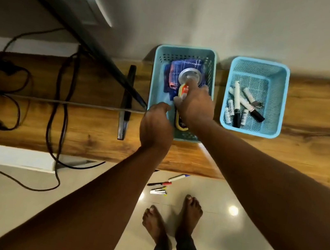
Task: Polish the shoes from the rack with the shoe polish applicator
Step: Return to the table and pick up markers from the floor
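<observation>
A yellow and black shoe polish applicator (pixel 183 91) lies in a light blue basket (pixel 156 80) on a wooden shelf. My right hand (pixel 197 106) reaches into the basket and its fingers curl round the applicator. My left hand (pixel 155 125) hovers at the basket's near left corner with fingers loosely bent and nothing in it. Behind the applicator sit a round metal tin (pixel 189 74) and a folded blue checked cloth (pixel 177 70). No shoes or rack are in view.
A second blue basket (pixel 279 82) with several markers stands to the right on the wooden shelf (pixel 310 126). A black stand (pixel 126 101), a dark slanted panel (pixel 68 18) and black cables (pixel 64 87) occupy the left. Pens (pixel 161 185) lie on the tiled floor by my bare feet (pixel 173 219).
</observation>
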